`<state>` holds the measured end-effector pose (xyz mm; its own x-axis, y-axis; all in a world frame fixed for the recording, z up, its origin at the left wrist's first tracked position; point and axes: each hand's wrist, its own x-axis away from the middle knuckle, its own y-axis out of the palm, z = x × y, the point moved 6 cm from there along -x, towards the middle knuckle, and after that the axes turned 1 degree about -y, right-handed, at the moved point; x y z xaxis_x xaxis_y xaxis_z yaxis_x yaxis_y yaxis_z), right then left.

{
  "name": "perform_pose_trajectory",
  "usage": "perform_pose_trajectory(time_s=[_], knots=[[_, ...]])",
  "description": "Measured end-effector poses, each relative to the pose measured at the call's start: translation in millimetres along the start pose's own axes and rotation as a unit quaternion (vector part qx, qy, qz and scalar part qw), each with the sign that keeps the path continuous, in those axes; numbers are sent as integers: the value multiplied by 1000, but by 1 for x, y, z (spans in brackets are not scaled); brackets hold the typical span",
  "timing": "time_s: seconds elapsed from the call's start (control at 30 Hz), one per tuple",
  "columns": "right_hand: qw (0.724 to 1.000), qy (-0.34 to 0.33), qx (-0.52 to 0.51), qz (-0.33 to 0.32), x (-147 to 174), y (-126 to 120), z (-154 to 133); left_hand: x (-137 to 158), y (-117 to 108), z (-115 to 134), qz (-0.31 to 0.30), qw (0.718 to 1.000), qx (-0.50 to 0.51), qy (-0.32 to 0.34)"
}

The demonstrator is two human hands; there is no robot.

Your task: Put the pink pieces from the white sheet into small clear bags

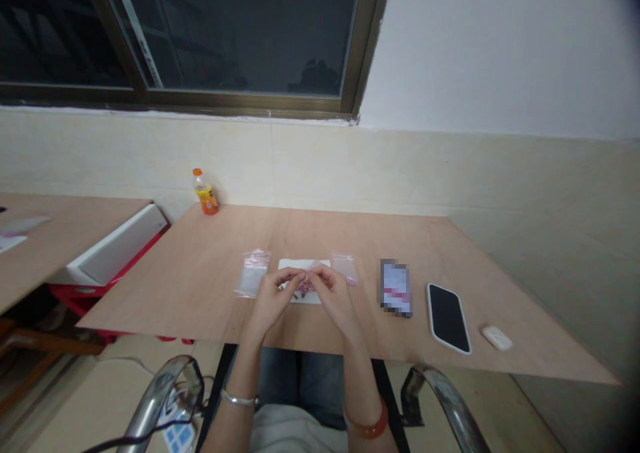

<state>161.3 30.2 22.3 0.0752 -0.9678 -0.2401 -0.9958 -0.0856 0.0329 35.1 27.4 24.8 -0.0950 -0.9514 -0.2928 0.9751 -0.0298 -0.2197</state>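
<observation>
Over a white sheet of paper on the wooden table, my left hand and my right hand meet fingertip to fingertip. Both are closed in a pinch; whatever lies between the fingers is too small to make out. Beneath them, small pinkish-red and dark pieces are scattered on the paper, partly hidden by the fingers. To the left of my left hand lies a stack of clear zip bags. Another clear zip bag, with some pink bits at its lower end, lies just beyond my right hand.
On the right are a blurred-out phone, a dark-screened phone with a white edge and a white earphone case. An orange drink bottle stands at the back left. Metal chair arms flank me below the table edge.
</observation>
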Motion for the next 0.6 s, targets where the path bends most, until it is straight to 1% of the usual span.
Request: perform_pose_trajectory(time_s=[0.07, 0.2, 0.3, 0.37, 0.47, 0.53, 0.6], knots=[[1000, -2, 9, 1, 1, 1, -1, 0, -2, -3, 32, 999, -4, -5], [999, 2, 43, 29, 3, 1, -2, 3, -11, -7, 126, 991, -31, -21], [996, 5, 67, 50, 4, 1, -1, 4, -17, -4, 157, 986, -56, -9], [995, 2, 87, 53, 4, 2, -1, 4, -17, 2, 150, 984, -95, 24], [991, -9, 121, 48, 5, 5, -3, 4, -11, 7, 101, 977, -167, 81], [989, -14, 139, 38, 5, 7, -3, 3, -7, 5, 73, 971, -207, 96], [987, -16, 159, 31, 6, 9, -3, 3, -3, 2, 52, 965, -242, 90]])
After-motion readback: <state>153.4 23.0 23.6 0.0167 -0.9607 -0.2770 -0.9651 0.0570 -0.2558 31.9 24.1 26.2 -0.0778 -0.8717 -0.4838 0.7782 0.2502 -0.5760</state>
